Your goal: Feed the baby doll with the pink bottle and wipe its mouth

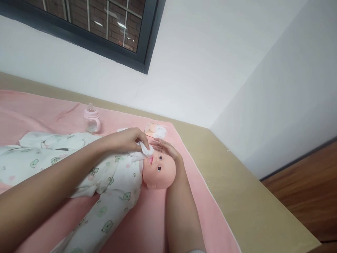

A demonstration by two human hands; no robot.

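Observation:
A baby doll [160,175] lies on its back in a white sleepsuit [113,182] with green and pink animal prints, its bald head toward the right. Between the closed fingers of my left hand [129,140] is a white tissue [146,149], which touches the doll's cheek beside the mouth. My right hand [167,149] rests along the far side of the doll's head, fingers stretched out and holding nothing. My right forearm passes close by the crown of the head. Part of the doll's chest is hidden behind my left forearm.
A pink blanket [150,218] covers much of the wooden table [237,182]. Behind the doll stand a pink-topped baby bottle [92,119] with handles and a small orange-and-white packet [156,130]. A white wall [184,63] with a dark-framed window [147,45] borders the far edge.

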